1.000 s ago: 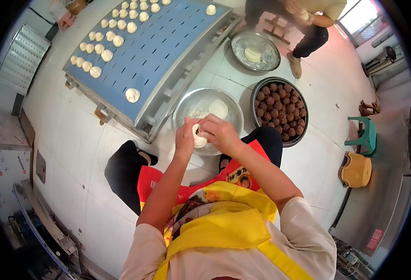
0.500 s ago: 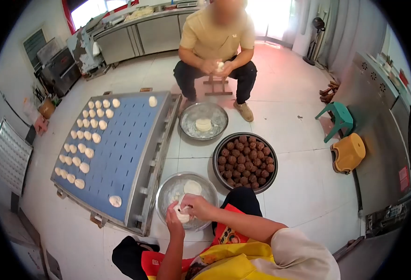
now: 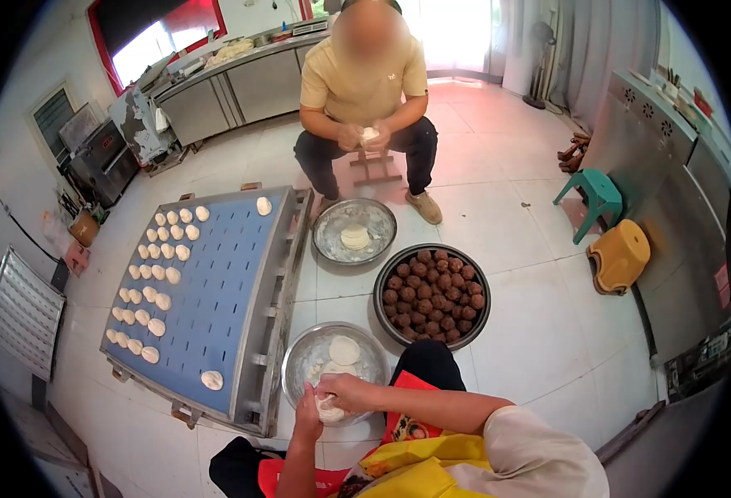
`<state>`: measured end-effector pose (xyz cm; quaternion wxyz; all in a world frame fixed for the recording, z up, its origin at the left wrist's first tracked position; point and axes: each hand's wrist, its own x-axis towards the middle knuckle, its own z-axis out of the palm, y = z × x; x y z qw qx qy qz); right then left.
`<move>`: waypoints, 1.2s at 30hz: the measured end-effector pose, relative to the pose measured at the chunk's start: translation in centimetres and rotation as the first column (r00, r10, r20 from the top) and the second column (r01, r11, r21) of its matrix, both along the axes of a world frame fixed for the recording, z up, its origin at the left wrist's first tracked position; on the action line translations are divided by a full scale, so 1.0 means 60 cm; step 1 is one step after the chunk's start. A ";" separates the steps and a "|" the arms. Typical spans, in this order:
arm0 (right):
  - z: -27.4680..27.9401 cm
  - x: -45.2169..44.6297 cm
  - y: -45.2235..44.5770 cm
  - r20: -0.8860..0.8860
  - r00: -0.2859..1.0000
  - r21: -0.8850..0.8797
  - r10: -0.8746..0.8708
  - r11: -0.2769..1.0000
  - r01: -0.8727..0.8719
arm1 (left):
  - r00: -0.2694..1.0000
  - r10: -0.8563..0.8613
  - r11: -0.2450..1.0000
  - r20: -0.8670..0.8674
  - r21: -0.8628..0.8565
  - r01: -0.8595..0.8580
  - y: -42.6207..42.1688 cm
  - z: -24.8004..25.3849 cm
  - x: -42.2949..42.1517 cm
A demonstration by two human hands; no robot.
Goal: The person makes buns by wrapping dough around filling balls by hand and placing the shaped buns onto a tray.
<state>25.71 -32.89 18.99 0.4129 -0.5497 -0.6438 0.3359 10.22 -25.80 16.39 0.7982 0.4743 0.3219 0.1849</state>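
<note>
Low over a floured metal bowl [image 3: 287, 365], both my hands are closed round a ball of white dough [image 3: 330, 410]. My left hand [image 3: 308, 414] cups it from the left. The fingers of my right hand [image 3: 341, 393] pinch the dough on top. No filling shows in it now. Flat dough rounds [image 3: 345, 350] lie in the bowl beyond my fingers. To the right, a dark-rimmed basin holds many brown filling balls [image 3: 432, 290].
A blue slotted tray [image 3: 208, 299] on the left carries rows of white buns [image 3: 150, 355]. Opposite, a seated person [image 3: 365, 91] works dough above another metal bowl [image 3: 320, 236]. A green stool [image 3: 594, 195] and a yellow stool [image 3: 620, 256] stand at right.
The dark spot of filling visible in my dough has gone from sight as my right fingers closed over its top. The view has tilted up slightly. The other person still handles dough.
</note>
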 end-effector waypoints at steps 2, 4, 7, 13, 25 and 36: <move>0.004 -0.006 -0.003 -0.040 0.999 -0.039 0.022 0.999 -0.024 | 0.998 -0.043 0.999 -0.042 -0.025 0.042 0.011 -0.018 -0.012; -0.002 -0.017 -0.004 -0.051 0.999 0.019 0.002 1.000 -0.001 | 0.992 -0.043 0.997 -0.116 -0.063 0.036 0.025 -0.026 -0.016; 0.004 -0.033 -0.005 0.030 0.998 0.080 -0.053 0.996 0.051 | 0.960 -0.047 0.991 -0.277 -0.130 0.011 0.032 -0.005 -0.007; -0.018 -0.032 0.003 0.113 0.990 0.074 -0.085 0.994 0.076 | 0.982 -0.082 0.980 -0.168 -0.191 0.050 0.021 0.005 -0.022; -0.007 -0.082 -0.002 -0.006 0.960 -0.051 -0.281 0.959 0.280 | 0.996 0.031 0.969 0.083 -0.248 -0.009 0.020 -0.007 -0.009; 0.029 -0.082 0.018 -0.267 0.938 0.119 -0.222 0.958 0.260 | 0.958 0.252 0.945 0.138 -0.250 -0.212 -0.020 0.051 -0.014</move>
